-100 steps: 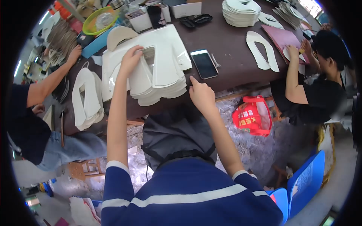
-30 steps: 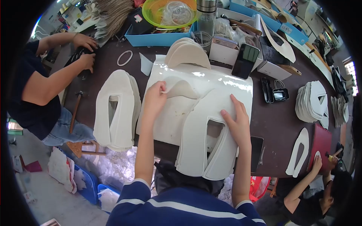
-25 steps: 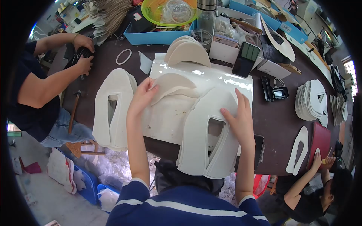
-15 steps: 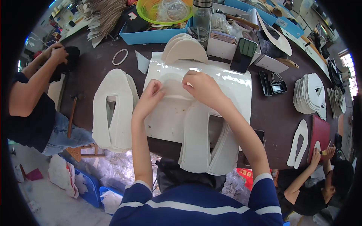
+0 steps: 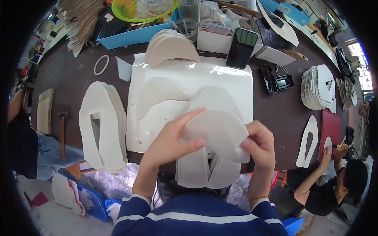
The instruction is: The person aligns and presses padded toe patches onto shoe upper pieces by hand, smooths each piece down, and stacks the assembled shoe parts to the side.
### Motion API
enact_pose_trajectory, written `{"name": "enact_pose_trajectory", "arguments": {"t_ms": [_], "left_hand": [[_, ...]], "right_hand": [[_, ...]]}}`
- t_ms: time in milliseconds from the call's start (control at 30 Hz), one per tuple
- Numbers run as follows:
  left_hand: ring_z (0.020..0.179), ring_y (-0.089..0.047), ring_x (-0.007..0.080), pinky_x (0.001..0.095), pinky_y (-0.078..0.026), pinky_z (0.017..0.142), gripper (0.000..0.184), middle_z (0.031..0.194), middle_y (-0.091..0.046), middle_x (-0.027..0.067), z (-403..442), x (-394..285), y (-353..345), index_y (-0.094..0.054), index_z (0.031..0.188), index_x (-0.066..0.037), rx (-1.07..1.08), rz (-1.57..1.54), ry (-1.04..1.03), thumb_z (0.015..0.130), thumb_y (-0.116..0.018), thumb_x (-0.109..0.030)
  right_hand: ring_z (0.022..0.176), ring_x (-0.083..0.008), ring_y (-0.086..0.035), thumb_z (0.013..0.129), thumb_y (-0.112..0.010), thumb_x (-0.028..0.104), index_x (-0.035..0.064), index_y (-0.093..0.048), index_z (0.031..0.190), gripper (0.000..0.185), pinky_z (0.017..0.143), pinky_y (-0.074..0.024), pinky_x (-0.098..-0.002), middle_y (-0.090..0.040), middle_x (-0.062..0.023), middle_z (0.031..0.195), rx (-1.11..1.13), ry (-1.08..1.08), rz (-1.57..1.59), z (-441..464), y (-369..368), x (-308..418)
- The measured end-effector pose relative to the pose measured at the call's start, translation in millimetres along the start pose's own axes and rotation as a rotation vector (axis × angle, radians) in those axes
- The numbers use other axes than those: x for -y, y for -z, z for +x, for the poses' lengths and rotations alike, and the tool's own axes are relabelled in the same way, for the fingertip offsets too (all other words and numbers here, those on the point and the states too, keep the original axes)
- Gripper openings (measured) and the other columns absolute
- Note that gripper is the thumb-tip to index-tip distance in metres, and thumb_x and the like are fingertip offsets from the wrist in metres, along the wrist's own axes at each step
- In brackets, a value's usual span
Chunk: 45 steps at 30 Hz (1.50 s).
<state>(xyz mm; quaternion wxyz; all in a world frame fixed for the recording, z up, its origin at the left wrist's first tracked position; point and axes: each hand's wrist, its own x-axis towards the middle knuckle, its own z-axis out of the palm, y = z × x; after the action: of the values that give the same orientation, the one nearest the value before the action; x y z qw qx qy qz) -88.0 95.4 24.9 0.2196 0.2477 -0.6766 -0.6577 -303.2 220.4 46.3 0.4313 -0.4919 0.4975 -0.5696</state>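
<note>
A pale, translucent half-round piece (image 5: 216,131) is held in both my hands above a stack of white shoe-upper pieces (image 5: 192,171). My left hand (image 5: 175,137) grips its left side, with the thumb on top and the fingers underneath. At its right edge, my right hand (image 5: 260,143) pinches it between thumb and fingers. The stack below rests partly on a glossy white sheet (image 5: 138,133) and overhangs the table's front edge. A curved pale piece (image 5: 159,92) lies on the sheet, left of the stack's rounded top. Several half-round pieces (image 5: 173,51) are fanned at the sheet's back edge.
Another stack of shoe-upper pieces (image 5: 87,129) stands on the left, near a hammer (image 5: 63,135). A phone (image 5: 241,47) leans against boxes at the back. Further right are an open black case (image 5: 267,78) and more stacked pieces (image 5: 311,88). A co-worker (image 5: 321,188) sits at right.
Both my hands have come back towards me from the sheet, bringing up the half-round piece. The curved piece now shows on the sheet. The view has shifted slightly.
</note>
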Motion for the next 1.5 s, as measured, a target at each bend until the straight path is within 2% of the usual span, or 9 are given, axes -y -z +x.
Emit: {"name": "enact_pose_trajectory", "arguments": {"t_ms": [67,167,333,467,500,667,1300,1467,1500], "left_hand": [[0.095,-0.063,0.0183,0.0322,-0.049,0.084,0.042,0.105,-0.069,0.0134,-5.2,-13.2,2.1,-0.061,0.121,0.001,0.168,0.069,0.223,0.090,-0.067,-0.027],[0.069,-0.060,0.0105,0.0267,-0.048,0.066,0.022,0.080,-0.069,0.0067,-7.6,-17.4,-4.0,-0.067,0.098,0.002,0.036,-0.053,0.326,0.090,-0.066,-0.018],[0.058,-0.055,0.0066,0.0231,-0.043,0.054,0.019,0.070,-0.064,0.0029,9.1,-9.5,-7.9,-0.068,0.097,0.002,-0.177,0.005,0.475,0.092,-0.064,-0.015],[0.053,-0.048,0.0046,0.0230,-0.037,0.048,0.026,0.066,-0.058,0.0011,25.0,-2.3,-12.4,-0.065,0.113,0.001,-0.342,0.197,0.489,0.090,-0.065,-0.011],[0.054,-0.047,0.0033,0.0210,-0.036,0.048,0.029,0.068,-0.058,0.0003,27.5,-0.2,-15.0,-0.064,0.117,0.000,-0.374,0.266,0.444,0.089,-0.065,-0.009],[0.056,-0.042,0.0002,0.0169,-0.033,0.051,0.052,0.071,-0.055,-0.0014,29.9,19.2,-19.4,-0.054,0.137,-0.005,-0.415,0.491,0.232,0.086,-0.065,-0.002],[0.055,-0.041,0.0092,0.0248,-0.036,0.053,0.054,0.066,-0.049,0.0020,38.1,13.9,-22.9,-0.053,0.137,-0.009,-0.395,0.669,0.270,0.085,-0.066,-0.007],[0.056,-0.038,0.0120,0.0290,-0.037,0.054,0.051,0.066,-0.043,0.0027,10.1,0.3,-4.2,-0.055,0.136,-0.011,-0.363,0.801,0.424,0.086,-0.066,-0.009],[0.066,-0.046,0.0165,0.0322,-0.041,0.061,0.049,0.076,-0.049,0.0059,7.3,-4.9,-3.6,-0.055,0.135,-0.010,-0.395,0.791,0.409,0.087,-0.064,-0.008]], "right_hand": [[0.070,-0.0068,-0.055,0.090,-0.060,0.004,-0.0014,-0.062,0.103,0.014,0.063,-0.0446,-0.0225,-0.061,-0.0036,0.081,-0.072,-0.013,-0.026,-14.5,2.9,-4.9],[0.069,-0.0067,-0.055,0.089,-0.061,0.004,-0.0005,-0.058,0.113,0.025,0.062,-0.0445,-0.0222,-0.060,-0.0034,0.080,-0.181,-0.158,-0.008,-23.9,4.8,-14.8],[0.063,-0.0040,-0.051,0.086,-0.064,0.000,0.0014,-0.049,0.128,0.045,0.058,-0.0401,-0.0177,-0.055,0.0002,0.072,-0.385,-0.366,-0.023,-13.9,-3.3,-27.1],[0.058,-0.0036,-0.048,0.086,-0.064,-0.001,0.0025,-0.060,0.117,0.031,0.053,-0.0386,-0.0187,-0.053,0.0008,0.069,-0.439,-0.231,-0.324,1.5,0.3,-40.1],[0.056,-0.0056,-0.046,0.085,-0.063,-0.003,0.0028,-0.067,0.106,0.021,0.049,-0.0354,-0.0205,-0.053,-0.0010,0.066,-0.439,-0.201,-0.388,6.0,-0.7,-42.8],[0.053,-0.0101,-0.047,0.083,-0.061,-0.006,0.0030,-0.072,0.098,0.021,0.048,-0.0342,-0.0249,-0.053,-0.0049,0.065,-0.383,-0.177,-0.573,13.7,0.8,-43.1],[0.054,-0.0079,-0.041,0.084,-0.064,-0.001,0.0014,-0.068,0.098,0.015,0.049,-0.0326,-0.0245,-0.048,-0.0034,0.064,-0.385,-0.259,-0.611,20.4,-1.9,-48.0],[0.055,-0.0190,-0.049,0.084,-0.069,0.007,0.0035,-0.062,0.097,0.015,0.054,-0.0416,-0.0349,-0.047,-0.0102,0.067,-0.283,-0.487,-0.891,-2.3,23.2,-24.6],[0.062,-0.0199,-0.054,0.084,-0.069,0.007,0.0043,-0.063,0.101,0.018,0.058,-0.0443,-0.0348,-0.052,-0.0111,0.076,-0.323,-0.499,-0.981,-5.5,29.3,-17.8]]}}
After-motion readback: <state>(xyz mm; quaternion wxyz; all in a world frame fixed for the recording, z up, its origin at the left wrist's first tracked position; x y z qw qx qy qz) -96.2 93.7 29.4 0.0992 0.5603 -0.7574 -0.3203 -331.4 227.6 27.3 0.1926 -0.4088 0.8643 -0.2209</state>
